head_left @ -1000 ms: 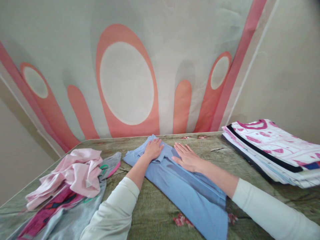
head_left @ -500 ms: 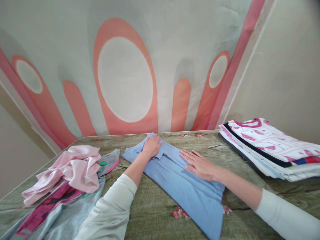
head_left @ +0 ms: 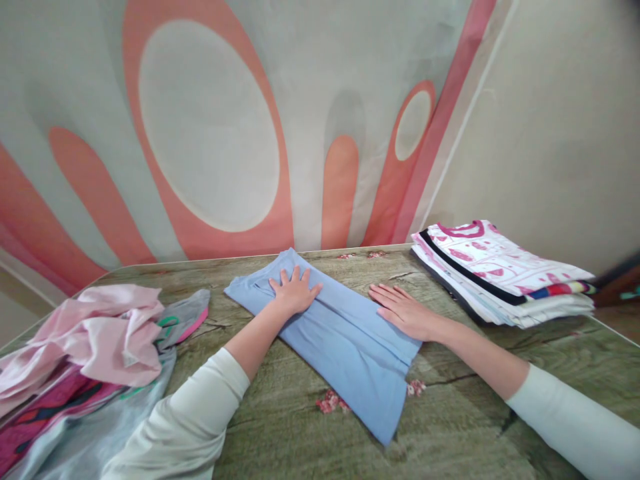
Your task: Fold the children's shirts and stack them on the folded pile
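A light blue garment (head_left: 345,353), folded lengthwise into a long strip, lies slantwise on the wood-patterned table (head_left: 270,427). My left hand (head_left: 294,293) rests on its far left part with the fingers spread. Along the right edge of the cloth my right hand (head_left: 403,312) lies flat, fingers stretched out and palm down. Neither hand grips anything. Parts of the garment under both hands are hidden, and I cannot tell its exact kind.
On the right stands a stack of folded clothes (head_left: 505,267), a white and pink printed top uppermost. To the left lie a crumpled pink garment (head_left: 115,327) and a grey one (head_left: 140,407) in a loose heap. A patterned wall (head_left: 310,100) rises behind the table.
The view has turned to the right. My left hand's fingers have spread wider on the blue cloth, and its folds there look flatter. My right hand stays along the right edge.
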Demonstrator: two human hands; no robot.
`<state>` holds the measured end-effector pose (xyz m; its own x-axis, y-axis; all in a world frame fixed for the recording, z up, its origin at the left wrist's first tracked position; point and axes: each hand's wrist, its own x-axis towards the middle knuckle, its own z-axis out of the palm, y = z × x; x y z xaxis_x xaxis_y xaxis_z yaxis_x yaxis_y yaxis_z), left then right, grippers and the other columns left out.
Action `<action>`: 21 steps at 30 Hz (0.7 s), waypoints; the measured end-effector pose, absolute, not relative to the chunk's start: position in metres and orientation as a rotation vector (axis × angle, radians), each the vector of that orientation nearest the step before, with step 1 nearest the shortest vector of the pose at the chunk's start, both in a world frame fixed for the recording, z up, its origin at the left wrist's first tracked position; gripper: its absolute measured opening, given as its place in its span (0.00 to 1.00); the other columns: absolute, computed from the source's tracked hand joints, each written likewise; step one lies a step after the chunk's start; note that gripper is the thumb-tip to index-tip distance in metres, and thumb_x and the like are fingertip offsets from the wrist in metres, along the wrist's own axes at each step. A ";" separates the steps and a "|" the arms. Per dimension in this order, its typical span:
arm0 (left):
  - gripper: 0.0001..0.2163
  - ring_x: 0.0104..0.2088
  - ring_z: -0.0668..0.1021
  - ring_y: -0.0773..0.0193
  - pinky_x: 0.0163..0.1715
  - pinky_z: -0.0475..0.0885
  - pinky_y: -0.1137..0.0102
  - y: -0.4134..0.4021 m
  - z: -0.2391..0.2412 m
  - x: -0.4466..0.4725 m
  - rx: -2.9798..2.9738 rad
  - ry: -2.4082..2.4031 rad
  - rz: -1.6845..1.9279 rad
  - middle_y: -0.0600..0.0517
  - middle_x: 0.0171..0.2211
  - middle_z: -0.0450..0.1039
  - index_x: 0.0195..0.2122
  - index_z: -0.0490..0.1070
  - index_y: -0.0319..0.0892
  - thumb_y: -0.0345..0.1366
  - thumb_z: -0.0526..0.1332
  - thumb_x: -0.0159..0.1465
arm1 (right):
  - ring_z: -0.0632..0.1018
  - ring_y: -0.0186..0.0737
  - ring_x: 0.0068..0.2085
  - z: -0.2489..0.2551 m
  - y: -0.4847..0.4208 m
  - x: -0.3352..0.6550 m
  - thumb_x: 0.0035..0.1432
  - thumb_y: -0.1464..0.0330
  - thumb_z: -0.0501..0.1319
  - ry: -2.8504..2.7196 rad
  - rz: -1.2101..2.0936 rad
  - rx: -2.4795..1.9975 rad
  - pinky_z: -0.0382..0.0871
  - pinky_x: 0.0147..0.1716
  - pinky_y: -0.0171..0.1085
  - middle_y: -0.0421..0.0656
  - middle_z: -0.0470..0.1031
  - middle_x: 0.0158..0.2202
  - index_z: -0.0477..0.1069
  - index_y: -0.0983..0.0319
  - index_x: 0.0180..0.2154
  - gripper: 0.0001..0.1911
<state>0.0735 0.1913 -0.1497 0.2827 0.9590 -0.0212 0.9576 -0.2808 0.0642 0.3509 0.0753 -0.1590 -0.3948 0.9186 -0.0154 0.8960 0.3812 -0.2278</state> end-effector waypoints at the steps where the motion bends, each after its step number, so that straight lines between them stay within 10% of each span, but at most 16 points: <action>1: 0.33 0.60 0.46 0.31 0.48 0.44 0.34 0.194 -0.150 0.073 2.510 1.806 0.045 0.46 0.64 0.40 0.63 0.47 0.49 0.60 0.38 0.60 | 0.45 0.44 0.64 -0.159 0.072 0.352 0.63 0.53 0.36 -2.501 0.305 -1.677 0.39 0.61 0.51 0.41 0.43 0.65 0.44 0.58 0.63 0.30; 11: 0.27 0.61 0.50 0.45 0.55 0.46 0.46 0.215 -0.141 0.079 2.855 1.335 0.114 0.51 0.64 0.44 0.62 0.48 0.51 0.55 0.40 0.64 | 0.45 0.41 0.64 -0.138 0.052 0.304 0.64 0.57 0.40 -2.572 0.344 -1.376 0.38 0.61 0.47 0.40 0.42 0.65 0.44 0.57 0.63 0.28; 21: 0.25 0.62 0.48 0.51 0.58 0.44 0.55 0.131 -0.133 0.072 2.716 1.768 0.165 0.40 0.64 0.41 0.61 0.46 0.33 0.40 0.41 0.66 | 0.49 0.46 0.63 -0.150 0.040 0.291 0.62 0.51 0.40 -2.543 0.269 -1.476 0.38 0.60 0.52 0.43 0.46 0.64 0.45 0.57 0.63 0.32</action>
